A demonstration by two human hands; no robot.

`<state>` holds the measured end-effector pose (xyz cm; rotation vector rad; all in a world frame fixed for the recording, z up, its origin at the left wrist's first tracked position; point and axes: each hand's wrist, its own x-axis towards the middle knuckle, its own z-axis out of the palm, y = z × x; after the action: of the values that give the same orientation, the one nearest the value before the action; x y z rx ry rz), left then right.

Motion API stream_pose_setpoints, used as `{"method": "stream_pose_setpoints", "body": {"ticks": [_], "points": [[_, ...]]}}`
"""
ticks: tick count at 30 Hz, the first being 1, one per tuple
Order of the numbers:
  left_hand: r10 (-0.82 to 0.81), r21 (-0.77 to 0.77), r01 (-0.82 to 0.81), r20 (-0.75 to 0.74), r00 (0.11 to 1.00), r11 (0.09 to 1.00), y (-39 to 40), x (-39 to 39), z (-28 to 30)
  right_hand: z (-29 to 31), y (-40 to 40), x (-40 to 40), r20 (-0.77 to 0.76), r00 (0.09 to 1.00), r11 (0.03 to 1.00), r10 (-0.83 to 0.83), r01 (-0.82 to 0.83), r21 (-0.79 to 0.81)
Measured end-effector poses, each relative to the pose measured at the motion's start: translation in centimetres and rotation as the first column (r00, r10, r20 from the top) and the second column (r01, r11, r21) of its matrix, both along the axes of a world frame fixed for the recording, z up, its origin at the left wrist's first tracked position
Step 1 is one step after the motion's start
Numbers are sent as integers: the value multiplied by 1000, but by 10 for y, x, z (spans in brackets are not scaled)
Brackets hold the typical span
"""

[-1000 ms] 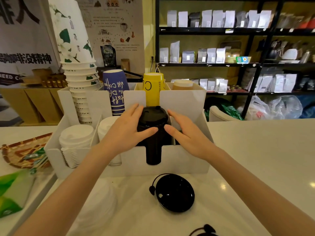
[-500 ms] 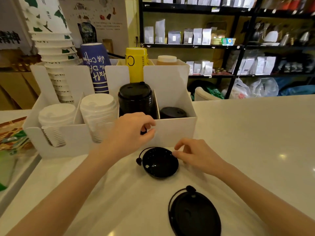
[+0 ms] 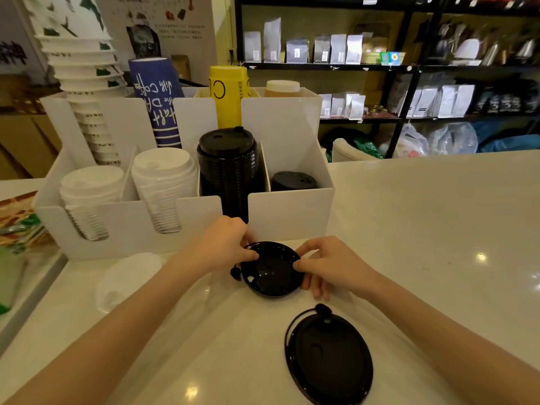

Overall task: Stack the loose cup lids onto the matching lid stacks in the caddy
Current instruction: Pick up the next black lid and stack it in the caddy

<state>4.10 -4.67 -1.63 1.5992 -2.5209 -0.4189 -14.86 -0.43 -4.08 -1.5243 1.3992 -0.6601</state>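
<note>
A small black lid [image 3: 271, 273] lies upside down on the white counter just in front of the white caddy [image 3: 292, 213]. My left hand [image 3: 222, 247] pinches its left rim and my right hand [image 3: 330, 267] pinches its right rim. A larger black lid [image 3: 330, 358] lies nearer to me. A loose white lid [image 3: 128, 280] rests to the left. In the caddy stand a tall black lid stack [image 3: 229, 171], a short black lid stack [image 3: 293, 180] and two white lid stacks [image 3: 163, 182].
Paper cup stacks, white-green [image 3: 84, 83], blue [image 3: 156, 97] and yellow [image 3: 229, 95], rise from the caddy's back row. Packets and a patterned tray [image 3: 17, 217] lie at the left. Dark shelves with bags [image 3: 336, 51] stand behind the counter.
Both hands came down from the tall black stack to the counter and closed on the rim of the small black lid. The view tilted down, bringing the larger black lid into sight.
</note>
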Motion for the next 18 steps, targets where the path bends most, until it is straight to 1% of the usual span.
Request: {"method": "stream_pose_setpoints", "body": {"ticks": [4,7,10,12,14,16,18], "points": [[10,1,-10,-101,995,1000,0,2,6,7,1,1,64,998,999,-1,4,-47],[34,97,-10,-247,968,995,-1,7,16,19,1,0,93,996,989,13,1,-148],[73,188,8,-423,903,982,-2,15,26,39,1,-3,150,987,970,53,-16,-241],[124,253,29,-567,815,967,-1,18,32,53,0,-5,183,979,949,94,-33,-314],[195,314,49,-694,693,948,-1,19,35,63,0,-7,183,975,928,127,-52,-368],[259,369,85,-781,568,925,0,18,35,65,-2,-4,110,983,919,145,-93,-384],[299,405,132,-824,480,905,3,13,32,63,-3,5,38,985,915,167,-141,-379]]}}
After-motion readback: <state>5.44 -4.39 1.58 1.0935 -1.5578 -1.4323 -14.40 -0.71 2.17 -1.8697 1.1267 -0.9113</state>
